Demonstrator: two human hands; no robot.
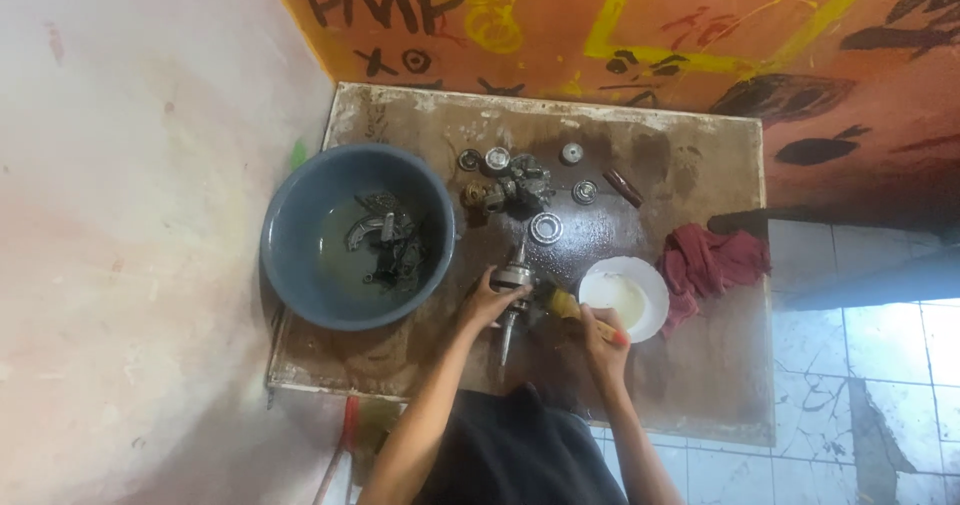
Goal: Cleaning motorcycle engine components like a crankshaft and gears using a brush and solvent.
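Greasy dull-metal crankshaft (512, 287), glossy blue plastic basin (290, 255), smooth white plastic bowl (650, 285), crumpled red cloth rag (715, 260), stained rough wooden board (690, 375).

No packages, labels, signs or screens are showing anywhere around the hands. The only markings are hand-painted black letters and yellow lines sprawling over the orange wall (640, 35), well beyond the left hand (487, 305) and right hand (603, 343), past the far edge of the counter (700, 385).
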